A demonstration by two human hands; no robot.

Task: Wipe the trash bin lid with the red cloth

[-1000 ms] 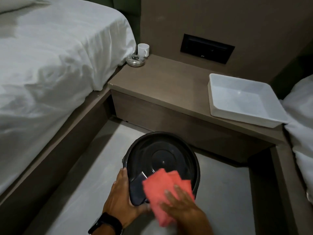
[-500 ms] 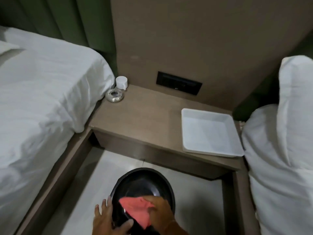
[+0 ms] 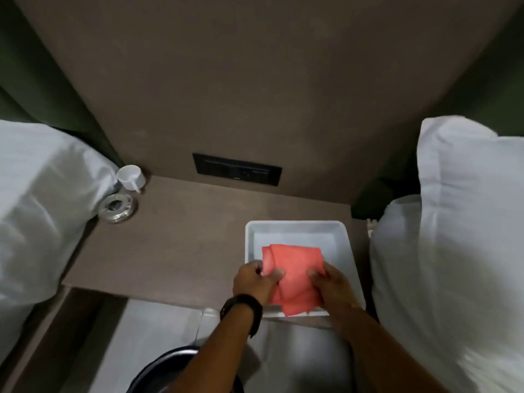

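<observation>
The red cloth (image 3: 293, 275) is folded and held over the white tray (image 3: 296, 226) on the brown bedside table. My left hand (image 3: 255, 280) grips its left edge and my right hand (image 3: 331, 287) grips its right edge. The black trash bin lid (image 3: 167, 370) lies on the floor at the bottom of the view, mostly hidden under my left forearm. Both hands are well above and beyond the lid.
A white cup (image 3: 131, 177) and a metal ashtray (image 3: 117, 208) stand at the table's back left corner. White beds flank the table on the left (image 3: 37, 208) and right (image 3: 453, 251). A black socket panel (image 3: 236, 173) sits in the wall.
Both hands have lifted off the bin lid and carried the red cloth up to the white tray. The view has risen, so the lid has dropped to the bottom edge.
</observation>
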